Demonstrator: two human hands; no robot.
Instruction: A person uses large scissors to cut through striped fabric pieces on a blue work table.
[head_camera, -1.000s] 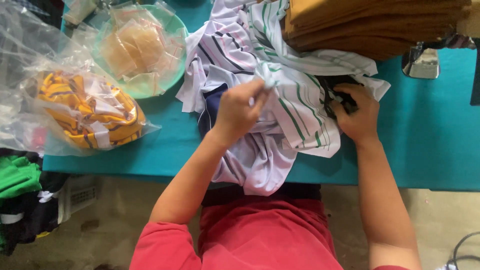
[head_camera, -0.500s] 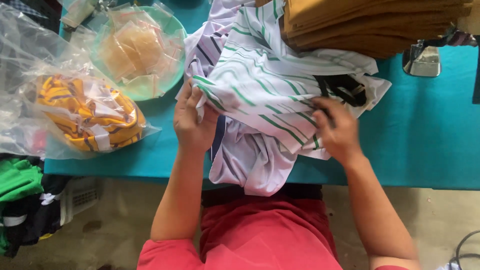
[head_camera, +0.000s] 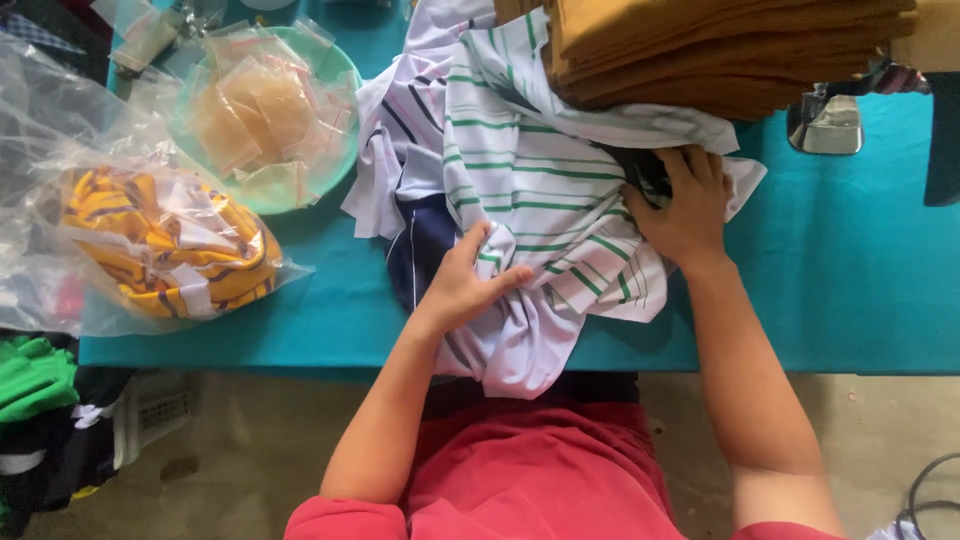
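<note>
Head view: left hand (head_camera: 468, 285) lies loosely open on the striped shirt (head_camera: 540, 190), right hand (head_camera: 685, 205) curled, gripping its bunched edge. Soft, light, limp cloth; it probably handles best gripped at a seam or hem.

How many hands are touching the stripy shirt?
2. The left hand presses on the white green-striped shirt near the table's front edge. The right hand grips it farther back, beside the stack of brown cloth.

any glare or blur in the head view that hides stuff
Head view: even, soft light; glare streaks the clear plastic bag over the yellow striped garment; the left hand and right hand on the green-striped white shirt look sharp.
</note>
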